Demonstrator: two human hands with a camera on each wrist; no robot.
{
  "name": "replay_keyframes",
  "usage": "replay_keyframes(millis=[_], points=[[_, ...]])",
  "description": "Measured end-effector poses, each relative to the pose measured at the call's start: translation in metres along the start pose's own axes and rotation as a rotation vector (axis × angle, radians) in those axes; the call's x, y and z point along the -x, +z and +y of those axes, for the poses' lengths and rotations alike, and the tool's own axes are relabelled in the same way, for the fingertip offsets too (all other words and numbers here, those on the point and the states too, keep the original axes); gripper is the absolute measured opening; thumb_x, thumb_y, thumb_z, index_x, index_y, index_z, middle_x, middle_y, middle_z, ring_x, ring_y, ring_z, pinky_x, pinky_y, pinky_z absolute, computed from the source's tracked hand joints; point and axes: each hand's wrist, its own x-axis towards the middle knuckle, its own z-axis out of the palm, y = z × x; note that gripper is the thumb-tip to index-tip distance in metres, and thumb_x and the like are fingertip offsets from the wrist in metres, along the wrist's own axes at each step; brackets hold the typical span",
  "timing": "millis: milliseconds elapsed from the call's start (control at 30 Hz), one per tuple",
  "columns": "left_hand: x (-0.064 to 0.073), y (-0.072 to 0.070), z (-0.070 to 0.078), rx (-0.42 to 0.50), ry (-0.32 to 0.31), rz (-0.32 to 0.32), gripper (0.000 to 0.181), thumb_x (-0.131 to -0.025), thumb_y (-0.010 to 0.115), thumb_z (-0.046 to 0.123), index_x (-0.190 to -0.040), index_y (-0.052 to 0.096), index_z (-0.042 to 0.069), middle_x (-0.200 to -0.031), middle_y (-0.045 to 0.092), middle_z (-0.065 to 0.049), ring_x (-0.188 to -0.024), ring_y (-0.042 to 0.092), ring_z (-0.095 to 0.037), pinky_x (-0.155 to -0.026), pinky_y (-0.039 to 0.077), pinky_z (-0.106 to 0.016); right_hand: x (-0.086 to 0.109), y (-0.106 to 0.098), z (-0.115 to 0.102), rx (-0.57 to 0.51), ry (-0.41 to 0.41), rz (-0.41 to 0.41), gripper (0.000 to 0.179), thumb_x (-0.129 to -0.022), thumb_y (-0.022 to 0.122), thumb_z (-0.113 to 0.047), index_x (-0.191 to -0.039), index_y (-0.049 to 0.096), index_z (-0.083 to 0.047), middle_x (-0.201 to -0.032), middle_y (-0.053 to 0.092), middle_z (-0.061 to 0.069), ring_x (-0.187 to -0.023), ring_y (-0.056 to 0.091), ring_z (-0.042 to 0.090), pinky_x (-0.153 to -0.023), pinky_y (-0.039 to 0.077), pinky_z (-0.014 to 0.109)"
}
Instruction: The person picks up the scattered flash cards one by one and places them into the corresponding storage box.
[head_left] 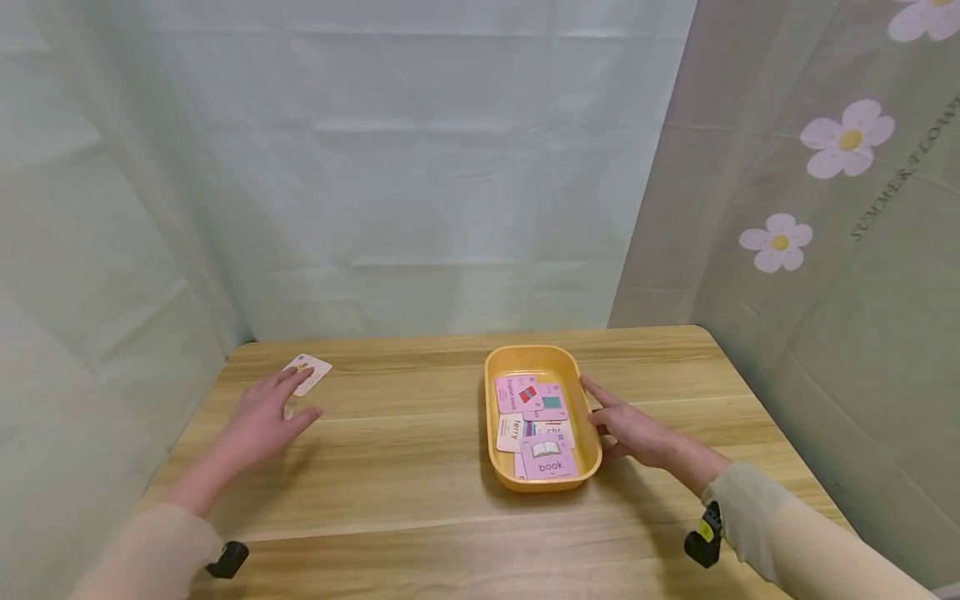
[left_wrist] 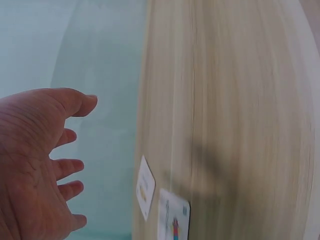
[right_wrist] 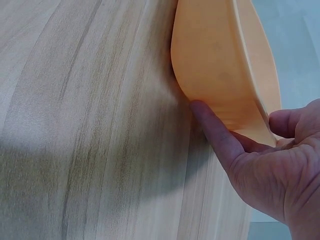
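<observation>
My left hand (head_left: 262, 421) hovers palm down at the table's left side, fingers spread and relaxed, nothing in its grasp. Under its fingers lies a white card (head_left: 316, 377) with a small picture, and a second card (head_left: 288, 412) is mostly hidden by the hand. The left wrist view shows one card (left_wrist: 145, 188) beside another card (left_wrist: 173, 215), both flat on the wood. My right hand (head_left: 637, 432) holds the right side of a yellow plastic tray (head_left: 497, 367), one finger at the rim and another digit against the outer wall. Inside are several pink and white word cards (head_left: 549, 460), overlapping.
A light wood-grain table (head_left: 405, 433) carries everything. Pale cloth (head_left: 420, 167) hangs behind its back edge and on the left. On the right is a grey-green cloth (head_left: 825, 333) with printed flowers.
</observation>
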Motion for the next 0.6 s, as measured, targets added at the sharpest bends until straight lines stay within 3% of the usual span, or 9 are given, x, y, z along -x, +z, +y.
replay_keyframes(millis=[133, 300, 600], points=[[0.003, -0.004, -0.019, -0.022, -0.025, 0.004, 0.07, -0.096, 0.071, 0.031, -0.145, 0.044, -0.011, -0.141, 0.041, -0.044, -0.126, 0.037, -0.065, -0.101, 0.029, -0.073, 0.0, 0.001, 0.0, -0.006, 0.003, 0.0, 0.072, -0.104, 0.043, -0.011, -0.166, 0.011, -0.033, -0.167, 0.014, 0.02, -0.134, 0.048, 0.041, -0.092, 0.053, 0.06], [0.009, -0.006, -0.04, -0.034, -0.086, -0.053, 0.072, -0.098, 0.067, 0.034, -0.145, 0.041, -0.014, -0.142, 0.039, -0.045, -0.126, 0.035, -0.065, -0.101, 0.03, -0.073, 0.001, 0.001, -0.001, -0.003, 0.001, -0.01, 0.073, -0.104, 0.041, -0.011, -0.166, 0.008, -0.03, -0.167, 0.012, 0.022, -0.136, 0.045, 0.043, -0.093, 0.052, 0.061], [0.018, -0.004, -0.063, -0.087, -0.167, -0.13, 0.076, -0.099, 0.064, 0.038, -0.142, 0.04, -0.019, -0.139, 0.038, -0.048, -0.124, 0.036, -0.067, -0.101, 0.032, -0.074, 0.0, 0.001, -0.002, 0.002, -0.002, -0.007, 0.072, -0.105, 0.042, -0.012, -0.166, 0.008, -0.031, -0.168, 0.011, 0.02, -0.137, 0.044, 0.044, -0.093, 0.051, 0.063]])
